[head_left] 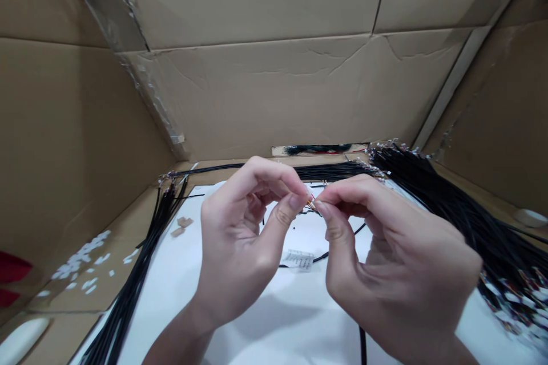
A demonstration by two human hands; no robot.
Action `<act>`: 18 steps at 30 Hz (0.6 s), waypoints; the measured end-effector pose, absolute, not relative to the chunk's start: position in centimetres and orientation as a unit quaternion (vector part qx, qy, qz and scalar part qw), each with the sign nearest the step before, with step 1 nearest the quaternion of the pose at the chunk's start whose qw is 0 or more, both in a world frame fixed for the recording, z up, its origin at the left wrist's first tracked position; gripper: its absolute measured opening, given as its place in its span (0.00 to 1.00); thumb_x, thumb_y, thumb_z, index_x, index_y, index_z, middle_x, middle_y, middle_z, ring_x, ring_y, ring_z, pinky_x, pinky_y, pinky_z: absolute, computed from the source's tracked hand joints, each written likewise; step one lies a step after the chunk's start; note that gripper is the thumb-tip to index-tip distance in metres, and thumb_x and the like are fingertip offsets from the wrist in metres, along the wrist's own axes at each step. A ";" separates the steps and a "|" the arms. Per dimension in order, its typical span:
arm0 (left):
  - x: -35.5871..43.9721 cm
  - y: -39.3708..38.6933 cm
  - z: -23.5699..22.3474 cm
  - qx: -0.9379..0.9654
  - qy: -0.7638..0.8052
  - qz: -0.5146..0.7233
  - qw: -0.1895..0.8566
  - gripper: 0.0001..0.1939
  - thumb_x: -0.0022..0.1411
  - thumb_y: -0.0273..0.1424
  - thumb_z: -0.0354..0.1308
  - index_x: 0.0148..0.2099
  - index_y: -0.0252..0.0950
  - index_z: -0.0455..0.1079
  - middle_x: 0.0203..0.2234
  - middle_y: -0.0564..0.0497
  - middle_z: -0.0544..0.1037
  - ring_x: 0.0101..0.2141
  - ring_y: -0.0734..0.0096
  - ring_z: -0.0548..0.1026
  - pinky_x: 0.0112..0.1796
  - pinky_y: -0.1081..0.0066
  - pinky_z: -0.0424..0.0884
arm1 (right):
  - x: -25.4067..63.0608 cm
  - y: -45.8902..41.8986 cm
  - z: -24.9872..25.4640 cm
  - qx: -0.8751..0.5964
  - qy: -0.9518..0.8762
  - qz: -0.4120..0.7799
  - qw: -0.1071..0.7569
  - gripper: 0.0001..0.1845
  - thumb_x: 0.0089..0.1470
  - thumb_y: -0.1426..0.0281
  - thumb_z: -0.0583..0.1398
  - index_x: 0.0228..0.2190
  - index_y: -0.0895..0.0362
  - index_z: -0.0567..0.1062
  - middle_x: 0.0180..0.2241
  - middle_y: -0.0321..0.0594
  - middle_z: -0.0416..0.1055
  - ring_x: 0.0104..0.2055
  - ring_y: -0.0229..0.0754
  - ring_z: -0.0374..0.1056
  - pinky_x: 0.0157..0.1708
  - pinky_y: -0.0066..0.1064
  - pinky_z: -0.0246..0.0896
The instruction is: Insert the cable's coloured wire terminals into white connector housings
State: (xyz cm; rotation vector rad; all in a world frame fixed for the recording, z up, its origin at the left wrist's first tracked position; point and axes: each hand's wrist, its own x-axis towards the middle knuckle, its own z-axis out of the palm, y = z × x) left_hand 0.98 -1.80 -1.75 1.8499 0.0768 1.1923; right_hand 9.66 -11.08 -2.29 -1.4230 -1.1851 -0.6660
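Note:
My left hand [246, 239] and my right hand [385, 256] meet in the middle above a white sheet [265, 319]. Both pinch the bare end of a thin black cable [338, 248], where small coloured wire tips [311, 203] show between thumbs and forefingers. The cable runs down under my right hand, and a small white label [299, 259] hangs on it. What my left fingers hold besides the wire tips is hidden.
A bundle of black cables [132, 279] lies along the left, another large bundle [471, 222] on the right with connectors at its near end. Several small white pieces [83, 265] are scattered on the cardboard floor at the left. Cardboard walls [274, 97] enclose the space.

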 end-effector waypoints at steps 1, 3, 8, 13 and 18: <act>1.0 -1.8 -1.7 0.749 0.029 0.485 0.450 0.08 0.63 0.21 0.59 0.36 0.41 0.70 0.28 0.60 0.74 0.31 0.85 0.73 0.33 0.86 0.71 | 9.6 -11.1 -2.3 -0.602 -0.501 -0.285 0.552 0.09 0.50 0.84 0.57 0.24 0.61 0.70 0.21 0.36 0.71 0.24 0.31 0.64 0.26 0.22 0.62; 1.1 -1.8 -1.7 0.750 0.022 0.492 0.441 0.08 0.63 0.20 0.59 0.35 0.40 0.70 0.28 0.59 0.74 0.30 0.85 0.73 0.32 0.86 0.71 | 9.6 -11.0 -2.2 -0.600 -0.499 -0.297 0.550 0.09 0.49 0.84 0.57 0.24 0.61 0.70 0.22 0.36 0.72 0.24 0.31 0.65 0.25 0.23 0.61; 1.1 -1.5 -1.5 0.759 0.019 0.484 0.434 0.07 0.62 0.20 0.59 0.36 0.38 0.70 0.27 0.59 0.74 0.29 0.85 0.72 0.31 0.87 0.70 | 9.6 -10.9 -2.3 -0.596 -0.505 -0.319 0.537 0.08 0.49 0.84 0.57 0.23 0.62 0.71 0.21 0.38 0.71 0.23 0.31 0.63 0.26 0.23 0.59; 1.3 -1.0 -1.5 0.743 0.026 0.436 0.507 0.05 0.61 0.25 0.62 0.36 0.41 0.73 0.27 0.60 0.74 0.27 0.86 0.71 0.30 0.87 0.70 | 9.8 -11.0 -2.3 -0.601 -0.506 -0.327 0.525 0.10 0.50 0.84 0.57 0.21 0.62 0.71 0.22 0.41 0.72 0.24 0.32 0.63 0.26 0.24 0.57; 1.6 -1.0 -1.7 0.713 0.026 0.399 0.576 0.08 0.63 0.27 0.61 0.41 0.45 0.77 0.29 0.61 0.78 0.27 0.89 0.71 0.29 0.92 0.69 | 9.9 -11.1 -2.1 -0.607 -0.503 -0.328 0.521 0.11 0.51 0.83 0.56 0.21 0.62 0.70 0.22 0.41 0.73 0.24 0.32 0.64 0.25 0.25 0.56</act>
